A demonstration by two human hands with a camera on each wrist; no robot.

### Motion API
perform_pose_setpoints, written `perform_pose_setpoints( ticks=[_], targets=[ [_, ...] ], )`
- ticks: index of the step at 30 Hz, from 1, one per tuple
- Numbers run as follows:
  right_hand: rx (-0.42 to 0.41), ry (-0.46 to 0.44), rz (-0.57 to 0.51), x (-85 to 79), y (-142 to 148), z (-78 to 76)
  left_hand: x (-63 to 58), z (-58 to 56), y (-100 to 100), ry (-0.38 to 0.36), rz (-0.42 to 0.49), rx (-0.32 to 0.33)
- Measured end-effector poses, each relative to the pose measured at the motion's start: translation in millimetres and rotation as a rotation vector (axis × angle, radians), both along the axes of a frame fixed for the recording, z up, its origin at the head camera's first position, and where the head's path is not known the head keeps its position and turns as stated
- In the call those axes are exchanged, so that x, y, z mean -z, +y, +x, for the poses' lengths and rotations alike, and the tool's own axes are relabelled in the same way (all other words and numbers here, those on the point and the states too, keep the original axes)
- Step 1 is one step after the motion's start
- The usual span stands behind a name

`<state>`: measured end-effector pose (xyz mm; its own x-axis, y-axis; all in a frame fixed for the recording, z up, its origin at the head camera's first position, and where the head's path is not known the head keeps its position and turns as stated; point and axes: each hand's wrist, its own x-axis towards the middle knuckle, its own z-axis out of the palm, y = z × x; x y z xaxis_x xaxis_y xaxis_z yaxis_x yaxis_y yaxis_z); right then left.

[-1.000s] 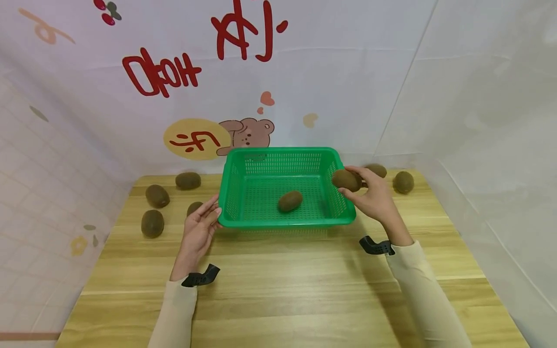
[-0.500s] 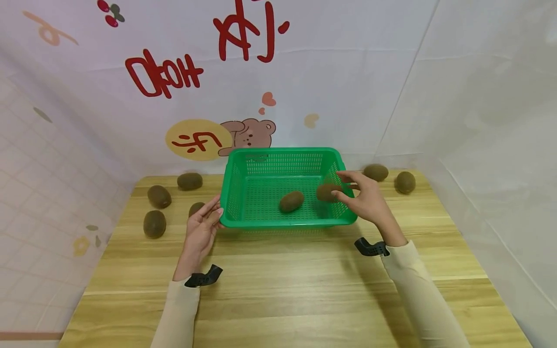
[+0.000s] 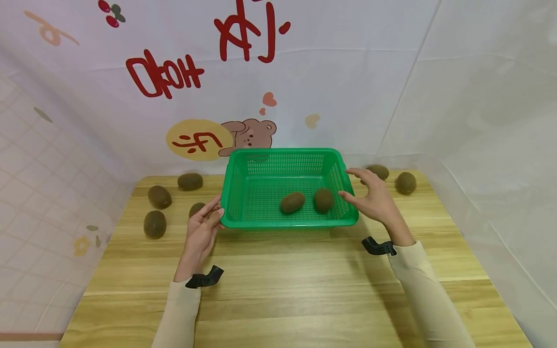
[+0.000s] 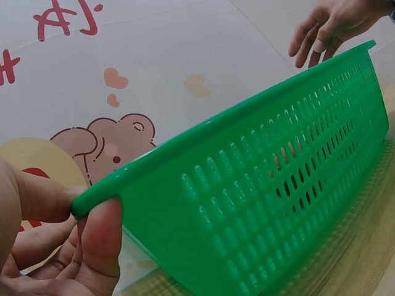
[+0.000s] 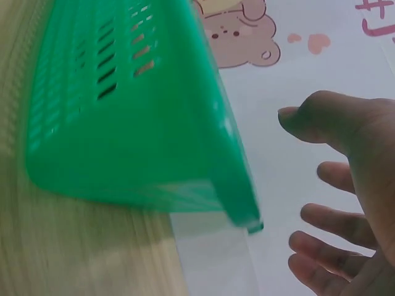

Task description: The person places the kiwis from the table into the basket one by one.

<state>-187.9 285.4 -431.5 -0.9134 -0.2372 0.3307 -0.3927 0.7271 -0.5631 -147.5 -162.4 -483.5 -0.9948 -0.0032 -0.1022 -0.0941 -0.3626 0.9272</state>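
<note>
A green plastic basket with slotted walls stands near the back of the table. Inside it lie two brown kiwis, one kiwi near the middle and another kiwi by the right wall. My left hand pinches the basket's front left corner rim between thumb and fingers, as the left wrist view shows up close. Just over the right rim is my right hand, fingers spread apart and holding nothing. The right wrist view shows a gap between its thumb and the basket rim.
Several kiwis lie left of the basket, among them a kiwi and a kiwi; one is partly hidden behind my left hand. At the back right sit a kiwi and a kiwi. A printed cloth wall rises behind the table.
My right hand carried a kiwi over the basket's right rim, let it go inside and drew back to the right. The left hand has kept its hold on the rim.
</note>
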Motion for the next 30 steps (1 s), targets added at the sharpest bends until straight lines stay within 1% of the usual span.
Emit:
perform_pose_setpoints(
  ticks=[10, 13, 16, 20, 23, 26, 30],
  targets=[
    [0.070, -0.041, -0.008, 6.5, 20.2, -6.5, 1.0, 0.1, 0.3, 0.000, 0.011, -0.005],
    [0.096, -0.037, -0.008, 8.9, 28.6, -8.6, 1.3, 0.0, 0.4, -0.001, 0.009, -0.002],
    [0.119, -0.027, 0.004, 14.7, 38.8, -11.8, 1.4, 0.0, 0.6, -0.003, 0.005, 0.000],
    [0.138, -0.017, 0.023, 22.3, 51.8, -16.2, 1.2, 0.2, 0.8, -0.004, 0.001, 0.001],
    [0.148, -0.015, 0.035, 24.8, 60.4, -19.1, 1.1, 0.1, 0.6, -0.002, 0.003, 0.001],
    [0.170, -0.034, 0.047, 26.9, 69.4, -22.6, 1.2, -0.3, 0.1, 0.000, 0.010, 0.001],
    [0.219, -0.087, 0.059, 31.6, 82.5, -28.2, 1.3, -0.7, -0.2, -0.001, 0.009, 0.000]
  ],
)
